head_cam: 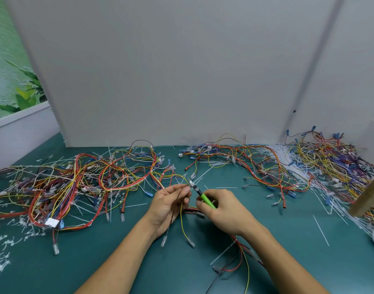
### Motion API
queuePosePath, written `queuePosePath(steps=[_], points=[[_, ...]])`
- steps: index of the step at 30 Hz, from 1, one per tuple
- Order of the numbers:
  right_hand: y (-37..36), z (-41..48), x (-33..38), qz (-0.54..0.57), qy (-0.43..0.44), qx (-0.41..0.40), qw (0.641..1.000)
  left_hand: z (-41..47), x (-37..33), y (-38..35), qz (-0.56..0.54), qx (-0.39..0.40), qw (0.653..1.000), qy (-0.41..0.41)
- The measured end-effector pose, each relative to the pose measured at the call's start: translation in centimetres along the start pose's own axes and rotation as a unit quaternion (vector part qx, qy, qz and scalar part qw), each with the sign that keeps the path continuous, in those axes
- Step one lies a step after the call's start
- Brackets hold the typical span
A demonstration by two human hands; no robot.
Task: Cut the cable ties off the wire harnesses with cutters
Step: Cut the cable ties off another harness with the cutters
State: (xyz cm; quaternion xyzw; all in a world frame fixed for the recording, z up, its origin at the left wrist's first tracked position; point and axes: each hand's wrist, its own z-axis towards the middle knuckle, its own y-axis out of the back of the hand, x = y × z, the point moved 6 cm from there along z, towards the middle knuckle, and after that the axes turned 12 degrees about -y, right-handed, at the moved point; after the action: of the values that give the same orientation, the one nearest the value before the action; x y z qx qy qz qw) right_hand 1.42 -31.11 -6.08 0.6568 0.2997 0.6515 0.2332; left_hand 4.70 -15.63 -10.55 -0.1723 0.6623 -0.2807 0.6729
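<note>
At centre of the green counter [287, 262], the left hand [169, 206] pinches a thin bundle of wires [182, 217], fingers closed on it just below the cutter tip. The right hand [222, 211] is clamped on the green handles of the cutters [200, 194]. The cutter jaws point up and left, touching or just beside the bundle at the left fingertips. Whether the jaws are apart or shut is too small to tell, and the tie itself is not clearly visible.

Step in hand, as judged: positioning the jaws on a cable tie of the held harness. The next move calls for seating only the tie between the blades, clear of wire insulation and of the left fingertips, then a squeeze.

Uncut or sorted harnesses lie in two masses: one pile [76, 183] at left, another pile [309, 166] at right, running back toward the grey wall [182, 71]. Loose tie offcuts [4, 266] litter the counter at far left and right. Open room exists only near the forearms and between the piles. Wires from the held harness trail under the right wrist, so a wide right-hand sweep risks snagging them.
</note>
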Motion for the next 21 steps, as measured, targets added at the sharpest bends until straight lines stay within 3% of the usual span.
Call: queuePosePath(steps=[5, 17, 21], points=[[-0.16, -0.16, 0.26, 0.005, 0.006, 0.019, 1.000, 0.05, 0.04, -0.10, 0.000, -0.004, 1.000, 0.000], [-0.06, -0.58, 0.54, 0.103, 0.028, 0.151, 0.983, 0.26, 0.01, 0.20, -0.002, -0.001, 1.000, -0.012], [-0.29, -0.09, 0.00, 0.082, 0.013, 0.160, 0.984, 0.39, -0.04, 0.28, -0.008, -0.009, 1.000, -0.010]])
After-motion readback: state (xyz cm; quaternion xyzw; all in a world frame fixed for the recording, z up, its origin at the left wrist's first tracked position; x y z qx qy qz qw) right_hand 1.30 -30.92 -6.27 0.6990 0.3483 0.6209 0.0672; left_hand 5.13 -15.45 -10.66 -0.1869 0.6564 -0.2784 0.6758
